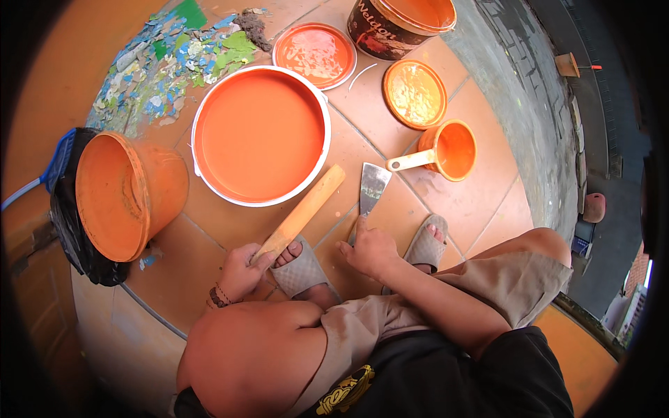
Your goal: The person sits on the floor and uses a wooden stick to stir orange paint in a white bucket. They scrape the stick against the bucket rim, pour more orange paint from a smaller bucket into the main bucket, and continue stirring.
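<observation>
My left hand (240, 272) is closed round one end of a flat wooden stick (303, 212), whose far end points up and to the right beside a white-rimmed bucket of orange paint (261, 132). In my right hand (373, 251) is a putty knife (374, 187), its stained metal blade pointing away from me. The index finger lies along the knife, and the palm hides its handle. Just beyond the blade, an orange-coated dipper (456, 151) with a pale handle stands on the tiles. Neither tool touches the paint.
An orange-stained bucket (157, 188) lies tilted on a black plastic bag (87, 254) at left. Paint flakes (164, 70) are heaped at the far left. Two paint-covered lids (315, 54) (415, 93) and a dark paint pail (390, 31) stand farther back. My sandalled feet rest close by.
</observation>
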A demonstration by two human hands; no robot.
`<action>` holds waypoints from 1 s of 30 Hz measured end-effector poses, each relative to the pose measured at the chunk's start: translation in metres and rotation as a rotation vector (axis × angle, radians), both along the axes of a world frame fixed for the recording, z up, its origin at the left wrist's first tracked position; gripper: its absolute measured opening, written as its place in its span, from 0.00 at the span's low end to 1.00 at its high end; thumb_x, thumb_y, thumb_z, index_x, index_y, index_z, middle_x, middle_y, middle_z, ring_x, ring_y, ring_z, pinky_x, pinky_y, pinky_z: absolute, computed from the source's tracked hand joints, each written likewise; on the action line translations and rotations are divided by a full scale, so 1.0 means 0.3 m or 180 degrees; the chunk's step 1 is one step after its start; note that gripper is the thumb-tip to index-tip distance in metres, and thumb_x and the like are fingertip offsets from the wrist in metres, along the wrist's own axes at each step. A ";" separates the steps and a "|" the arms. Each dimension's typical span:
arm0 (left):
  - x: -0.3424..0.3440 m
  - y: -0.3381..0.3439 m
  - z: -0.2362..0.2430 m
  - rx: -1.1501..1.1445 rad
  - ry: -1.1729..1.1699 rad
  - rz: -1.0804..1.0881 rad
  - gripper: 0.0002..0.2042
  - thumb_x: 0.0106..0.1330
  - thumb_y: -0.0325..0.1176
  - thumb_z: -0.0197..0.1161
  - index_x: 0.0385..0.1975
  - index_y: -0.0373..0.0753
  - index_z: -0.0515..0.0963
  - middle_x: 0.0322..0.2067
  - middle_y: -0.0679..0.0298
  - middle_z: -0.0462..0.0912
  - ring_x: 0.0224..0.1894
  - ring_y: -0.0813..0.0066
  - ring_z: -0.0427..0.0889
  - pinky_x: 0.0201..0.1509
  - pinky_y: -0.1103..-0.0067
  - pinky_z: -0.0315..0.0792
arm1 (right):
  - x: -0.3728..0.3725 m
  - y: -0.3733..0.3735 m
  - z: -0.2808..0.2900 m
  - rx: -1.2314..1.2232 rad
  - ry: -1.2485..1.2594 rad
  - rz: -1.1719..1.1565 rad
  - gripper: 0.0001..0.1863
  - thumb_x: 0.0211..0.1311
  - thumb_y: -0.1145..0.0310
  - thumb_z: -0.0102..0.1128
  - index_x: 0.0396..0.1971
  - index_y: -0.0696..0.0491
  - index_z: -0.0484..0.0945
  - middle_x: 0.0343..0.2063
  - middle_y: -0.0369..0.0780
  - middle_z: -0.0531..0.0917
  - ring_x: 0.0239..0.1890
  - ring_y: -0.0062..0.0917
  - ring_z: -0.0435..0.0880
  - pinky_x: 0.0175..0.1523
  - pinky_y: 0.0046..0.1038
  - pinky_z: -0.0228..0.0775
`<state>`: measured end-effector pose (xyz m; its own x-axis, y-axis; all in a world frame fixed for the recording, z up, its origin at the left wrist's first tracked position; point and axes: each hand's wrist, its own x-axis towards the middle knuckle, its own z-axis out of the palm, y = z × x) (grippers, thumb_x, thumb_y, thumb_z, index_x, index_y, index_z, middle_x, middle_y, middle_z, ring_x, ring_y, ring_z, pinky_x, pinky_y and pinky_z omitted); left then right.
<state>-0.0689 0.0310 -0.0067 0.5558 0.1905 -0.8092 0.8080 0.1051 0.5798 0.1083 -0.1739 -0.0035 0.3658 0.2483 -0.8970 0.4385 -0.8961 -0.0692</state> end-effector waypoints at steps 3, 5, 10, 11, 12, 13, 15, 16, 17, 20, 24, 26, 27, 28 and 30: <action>-0.039 0.000 -0.012 0.0010 -0.0174 -0.0029 0.12 0.66 0.37 0.62 0.28 0.32 0.78 0.15 0.67 0.74 0.17 0.84 0.71 0.20 0.81 0.66 | -0.030 0.014 -0.033 0.1904 -0.1408 0.0080 0.43 0.56 0.53 0.62 0.65 0.63 0.56 0.57 0.58 0.69 0.63 0.43 0.68 0.62 0.37 0.64; -0.050 -0.004 -0.014 0.0014 -0.0029 -0.0160 0.12 0.66 0.36 0.62 0.29 0.32 0.78 0.15 0.68 0.75 0.17 0.84 0.71 0.20 0.81 0.65 | -0.032 0.026 -0.060 0.2697 -0.1108 0.1281 0.42 0.55 0.54 0.63 0.65 0.58 0.57 0.60 0.53 0.63 0.65 0.41 0.62 0.65 0.37 0.60; -0.083 -0.010 0.016 -0.1087 -0.0044 -0.0134 0.11 0.64 0.35 0.66 0.30 0.32 0.79 0.19 0.71 0.77 0.23 0.86 0.73 0.25 0.82 0.67 | 0.087 0.004 -0.193 0.3391 -0.0939 0.2106 0.16 0.57 0.65 0.54 0.45 0.52 0.73 0.36 0.40 0.75 0.43 0.32 0.73 0.56 0.32 0.63; -0.093 -0.007 0.027 -0.1213 -0.0002 -0.0203 0.11 0.63 0.35 0.67 0.31 0.32 0.79 0.21 0.71 0.78 0.24 0.87 0.73 0.27 0.83 0.67 | 0.109 -0.028 -0.204 0.3523 -0.0955 0.2077 0.09 0.56 0.67 0.50 0.35 0.52 0.74 0.30 0.38 0.75 0.40 0.30 0.75 0.55 0.30 0.63; -0.102 -0.006 0.038 -0.1260 0.0046 -0.0212 0.11 0.63 0.35 0.67 0.31 0.32 0.79 0.22 0.71 0.78 0.26 0.87 0.74 0.28 0.83 0.68 | 0.124 -0.046 -0.214 0.3317 -0.1002 0.2060 0.09 0.56 0.67 0.50 0.35 0.53 0.74 0.30 0.38 0.75 0.40 0.30 0.75 0.55 0.30 0.64; -0.108 -0.005 0.046 -0.1309 0.0085 -0.0231 0.11 0.63 0.36 0.68 0.31 0.32 0.79 0.23 0.71 0.79 0.28 0.87 0.74 0.30 0.83 0.68 | 0.139 -0.054 -0.219 0.3020 -0.1016 0.2048 0.09 0.56 0.67 0.50 0.35 0.53 0.74 0.30 0.38 0.75 0.40 0.30 0.75 0.54 0.30 0.64; -0.105 -0.006 0.047 -0.1346 0.0096 -0.0216 0.12 0.62 0.36 0.68 0.32 0.32 0.79 0.25 0.70 0.80 0.30 0.87 0.74 0.33 0.82 0.69 | 0.123 -0.057 -0.200 0.2443 -0.1598 0.2270 0.12 0.57 0.66 0.50 0.39 0.54 0.75 0.32 0.38 0.76 0.39 0.29 0.75 0.51 0.31 0.65; -0.100 -0.010 0.043 -0.1351 0.0098 -0.0178 0.12 0.62 0.37 0.69 0.33 0.32 0.79 0.26 0.69 0.80 0.31 0.87 0.74 0.34 0.81 0.69 | 0.099 -0.042 -0.182 0.2975 -0.1658 0.2406 0.14 0.57 0.66 0.50 0.41 0.55 0.74 0.33 0.39 0.76 0.39 0.29 0.76 0.51 0.32 0.65; -0.098 -0.016 0.040 -0.1361 0.0116 -0.0136 0.13 0.61 0.37 0.69 0.33 0.32 0.80 0.27 0.68 0.80 0.32 0.86 0.74 0.35 0.81 0.70 | 0.055 -0.022 -0.157 0.3282 -0.1661 0.2526 0.15 0.57 0.65 0.50 0.43 0.55 0.74 0.33 0.39 0.77 0.39 0.29 0.76 0.51 0.32 0.65; -0.062 -0.049 -0.007 -0.1040 -0.0266 -0.0677 0.15 0.59 0.39 0.71 0.33 0.32 0.80 0.26 0.66 0.80 0.33 0.85 0.75 0.38 0.79 0.71 | -0.054 0.015 -0.078 0.3919 -0.0480 0.2647 0.21 0.57 0.64 0.50 0.50 0.56 0.72 0.35 0.38 0.77 0.40 0.28 0.76 0.49 0.32 0.67; -0.082 -0.034 -0.012 -0.1126 -0.0292 -0.0794 0.17 0.57 0.42 0.72 0.31 0.33 0.80 0.25 0.64 0.80 0.32 0.82 0.76 0.39 0.78 0.72 | 0.077 -0.042 -0.067 0.2618 -0.0466 0.2485 0.12 0.58 0.65 0.49 0.38 0.55 0.74 0.32 0.40 0.79 0.38 0.30 0.79 0.47 0.31 0.69; -0.107 -0.008 0.010 -0.0974 -0.0258 -0.0914 0.17 0.54 0.42 0.73 0.31 0.34 0.81 0.25 0.62 0.81 0.31 0.79 0.76 0.39 0.77 0.72 | 0.099 -0.056 -0.067 0.1977 -0.0610 0.2649 0.11 0.59 0.67 0.48 0.37 0.57 0.74 0.34 0.43 0.80 0.39 0.33 0.80 0.54 0.36 0.68; -0.116 0.007 0.024 -0.0819 -0.0316 -0.1064 0.16 0.53 0.41 0.73 0.30 0.34 0.80 0.26 0.61 0.81 0.31 0.77 0.77 0.39 0.76 0.72 | 0.088 -0.060 -0.052 0.1759 -0.0805 0.2905 0.12 0.60 0.68 0.47 0.38 0.58 0.74 0.35 0.44 0.81 0.41 0.35 0.80 0.58 0.39 0.66; -0.110 0.019 0.029 -0.0668 -0.0234 -0.1271 0.16 0.52 0.41 0.73 0.30 0.34 0.80 0.26 0.60 0.81 0.31 0.75 0.79 0.38 0.75 0.73 | 0.073 -0.059 -0.026 0.2114 -0.1248 0.2948 0.13 0.59 0.68 0.49 0.40 0.60 0.72 0.35 0.45 0.82 0.41 0.37 0.81 0.59 0.39 0.65; -0.092 0.037 0.040 -0.0461 -0.0372 -0.1603 0.15 0.51 0.39 0.73 0.30 0.35 0.79 0.25 0.59 0.81 0.30 0.73 0.79 0.37 0.74 0.72 | 0.046 -0.049 0.064 0.1827 -0.1086 0.2826 0.13 0.59 0.68 0.50 0.41 0.61 0.72 0.34 0.46 0.82 0.41 0.39 0.82 0.59 0.40 0.65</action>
<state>-0.0967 0.0421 0.0053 0.6375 -0.2320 -0.7346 0.7100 -0.1932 0.6772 0.1221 -0.1886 0.0158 0.0578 0.8906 -0.4511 0.9837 -0.1279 -0.1263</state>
